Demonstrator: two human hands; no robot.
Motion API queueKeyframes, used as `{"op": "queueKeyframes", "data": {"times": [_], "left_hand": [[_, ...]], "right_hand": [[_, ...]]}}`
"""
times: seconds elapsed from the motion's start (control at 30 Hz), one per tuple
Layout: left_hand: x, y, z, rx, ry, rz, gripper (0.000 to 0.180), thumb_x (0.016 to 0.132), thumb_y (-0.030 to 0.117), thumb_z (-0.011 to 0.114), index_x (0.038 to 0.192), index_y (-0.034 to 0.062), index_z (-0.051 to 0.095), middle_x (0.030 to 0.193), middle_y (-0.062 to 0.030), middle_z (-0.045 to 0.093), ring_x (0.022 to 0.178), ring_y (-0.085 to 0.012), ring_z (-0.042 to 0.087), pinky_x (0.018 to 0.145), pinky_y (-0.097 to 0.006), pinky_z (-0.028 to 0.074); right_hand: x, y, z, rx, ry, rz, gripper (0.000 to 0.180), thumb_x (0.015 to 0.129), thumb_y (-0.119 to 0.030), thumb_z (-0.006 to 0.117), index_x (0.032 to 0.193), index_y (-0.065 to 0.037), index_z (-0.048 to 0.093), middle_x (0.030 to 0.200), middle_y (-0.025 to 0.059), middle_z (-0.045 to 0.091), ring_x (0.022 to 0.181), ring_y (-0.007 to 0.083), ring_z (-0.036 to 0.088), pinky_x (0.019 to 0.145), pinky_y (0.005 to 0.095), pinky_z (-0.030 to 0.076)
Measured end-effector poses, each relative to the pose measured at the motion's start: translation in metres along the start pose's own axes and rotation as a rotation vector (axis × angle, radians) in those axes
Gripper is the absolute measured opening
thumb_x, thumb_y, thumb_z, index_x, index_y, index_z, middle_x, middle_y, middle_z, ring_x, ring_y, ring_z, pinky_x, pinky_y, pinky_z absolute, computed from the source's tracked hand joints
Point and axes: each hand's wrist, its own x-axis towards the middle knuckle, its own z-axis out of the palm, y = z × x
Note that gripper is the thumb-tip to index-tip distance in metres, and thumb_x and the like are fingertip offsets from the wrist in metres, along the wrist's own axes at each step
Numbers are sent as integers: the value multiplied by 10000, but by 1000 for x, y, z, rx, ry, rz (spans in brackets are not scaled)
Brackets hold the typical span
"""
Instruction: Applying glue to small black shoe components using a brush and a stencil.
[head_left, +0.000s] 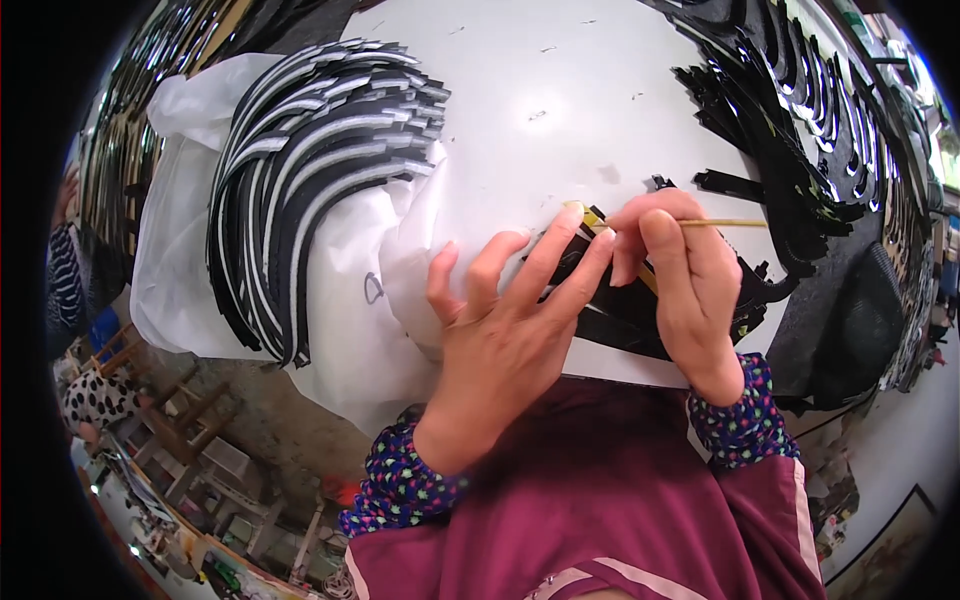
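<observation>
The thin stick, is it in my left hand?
No, the right hand holds the thin stick, which juts out to the right.

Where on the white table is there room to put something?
The white tabletop is bare, except small dark specks, between striped strips and black strips farther right. Black pieces crowd it between the left hand and right hand.

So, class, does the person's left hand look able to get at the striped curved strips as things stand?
Probably yes: the left hand would have to leave the black pieces, but only white plastic appears to lie between it and the striped curved strips, whose tops are uncovered.
</observation>
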Motion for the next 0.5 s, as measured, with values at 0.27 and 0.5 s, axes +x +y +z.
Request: {"op": "queueKeyframes", "data": {"times": [0.27,0.5], "left_hand": [[-3,0,5,-4,57,-5,430,853,236,666,1276,305,651,1424,88,511,1191,-151,479,1101,-529,222],[0,2,2,-17,21,-26,504,820,176,688,1290,356,664,1444,128,497,1201,-140,433,1127,-477,162]], "right_hand": [[1,11,11,-174,19,-63,130,1035,-60,543,1004,36,624,828,76,630,572,104,522,504,243,425],[1,14,13,-147,38,-90,205,1065,-109,504,995,43,623,811,61,605,572,68,483,509,210,387]]}}
